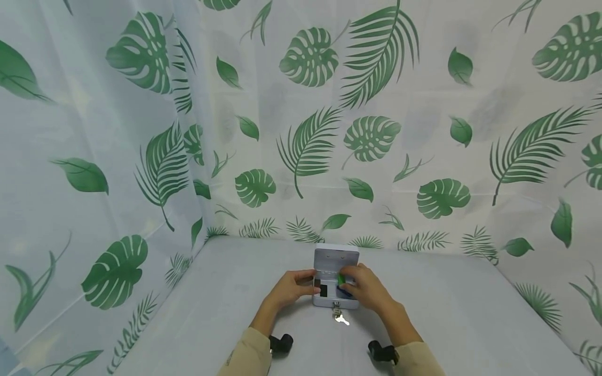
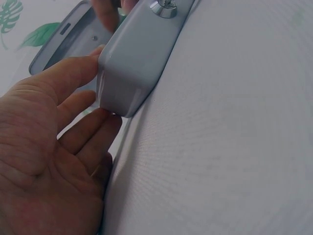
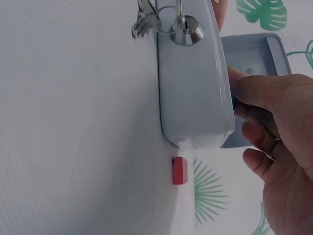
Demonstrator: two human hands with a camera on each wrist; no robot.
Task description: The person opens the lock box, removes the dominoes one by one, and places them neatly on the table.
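Observation:
A small grey-white lockable cash box (image 1: 322,302) stands on the table with its lid (image 1: 336,258) raised. My left hand (image 1: 292,288) grips the box's left side, thumb at the top edge and fingers along the wall, as the left wrist view (image 2: 54,132) shows. Over the right half of the box, my right hand (image 1: 369,287) pinches a small green block (image 1: 341,280), mostly hidden by the fingers. Inside lie a black piece (image 1: 323,290) at the left and a dark blue piece (image 1: 345,293) at the right. Keys (image 1: 340,318) hang from the front lock (image 3: 188,30).
A red block (image 3: 180,170) lies on the table beyond the box's right side. The table has a white cover (image 1: 226,292). A leaf-patterned curtain (image 1: 404,156) rises behind and at the left. Black wrist cameras (image 1: 282,343) sit at both sleeves.

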